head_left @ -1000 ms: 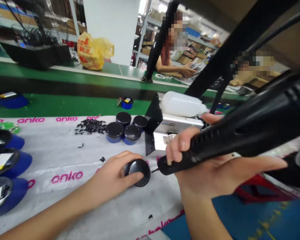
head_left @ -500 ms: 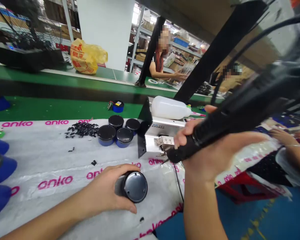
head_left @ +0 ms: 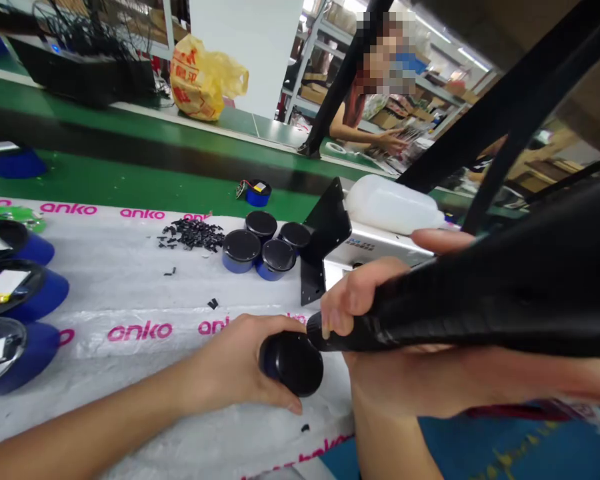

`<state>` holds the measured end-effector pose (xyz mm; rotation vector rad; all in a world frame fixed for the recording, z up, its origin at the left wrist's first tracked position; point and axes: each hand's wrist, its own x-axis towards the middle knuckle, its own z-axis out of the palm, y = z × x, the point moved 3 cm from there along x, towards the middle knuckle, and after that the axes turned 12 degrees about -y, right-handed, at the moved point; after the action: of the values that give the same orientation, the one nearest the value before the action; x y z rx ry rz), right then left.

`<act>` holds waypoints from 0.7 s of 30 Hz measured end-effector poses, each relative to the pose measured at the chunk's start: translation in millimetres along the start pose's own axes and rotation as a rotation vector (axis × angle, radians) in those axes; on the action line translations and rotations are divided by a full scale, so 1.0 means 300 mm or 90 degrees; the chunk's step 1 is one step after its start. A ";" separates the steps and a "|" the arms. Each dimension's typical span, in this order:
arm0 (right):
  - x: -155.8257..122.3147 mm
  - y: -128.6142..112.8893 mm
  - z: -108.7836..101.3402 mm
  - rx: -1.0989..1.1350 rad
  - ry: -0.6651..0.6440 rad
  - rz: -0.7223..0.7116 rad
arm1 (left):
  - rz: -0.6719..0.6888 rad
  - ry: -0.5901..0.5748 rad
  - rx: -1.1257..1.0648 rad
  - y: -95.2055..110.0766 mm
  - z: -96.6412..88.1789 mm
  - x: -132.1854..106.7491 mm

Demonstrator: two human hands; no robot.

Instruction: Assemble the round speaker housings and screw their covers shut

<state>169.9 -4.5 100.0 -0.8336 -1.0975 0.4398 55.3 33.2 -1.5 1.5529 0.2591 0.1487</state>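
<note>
My left hand (head_left: 240, 367) is wrapped round a small round case with a black lid (head_left: 300, 364), standing on the sheet. My right hand (head_left: 380, 340) grips a black electric screwdriver (head_left: 460, 307), its fingers round the front end. The screwdriver's nose reaches the upper right rim of the lid; its bit is hidden, so I cannot tell whether it touches a screw. Beyond my hands stand several blue cases with black lids (head_left: 241, 248). A screw feeder (head_left: 335, 270) with a black side plate is partly hidden behind my right hand.
A pile of small black pieces (head_left: 193, 233) lies on the printed white sheet (head_left: 105, 280). Open blue cases (head_left: 45, 290) line the left edge. A white bottle (head_left: 387, 203) rests on the feeder. At the back are a yellow bag (head_left: 200, 80), a black post (head_left: 337, 93) and a person's arm (head_left: 363, 135).
My right hand has brought the screwdriver down and left, from above the feeder to the lid's rim. My left hand still holds the case. The whole view has shifted.
</note>
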 end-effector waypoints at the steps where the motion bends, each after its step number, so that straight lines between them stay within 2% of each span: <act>1: -0.004 0.006 -0.001 0.005 -0.014 -0.001 | -0.009 0.004 -0.010 0.000 0.003 -0.001; 4: -0.013 0.016 -0.005 0.007 -0.035 0.021 | -0.023 0.006 -0.034 -0.007 0.012 -0.003; 8: -0.017 0.023 -0.009 0.018 -0.040 0.068 | 0.002 0.009 -0.044 -0.014 0.014 -0.005; 13: -0.023 0.018 -0.018 0.037 -0.043 0.035 | -0.023 -0.015 -0.103 -0.009 0.014 -0.004; 17: -0.029 0.032 -0.027 0.106 -0.036 0.083 | -0.020 -0.005 -0.129 -0.020 0.021 -0.004; 21: -0.031 0.037 -0.031 0.090 -0.047 0.089 | -0.008 0.006 -0.110 -0.031 0.026 -0.005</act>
<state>175.3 -7.4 83.9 -0.7756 -1.0661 0.6618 55.1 25.2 -10.7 1.3786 0.2567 0.1637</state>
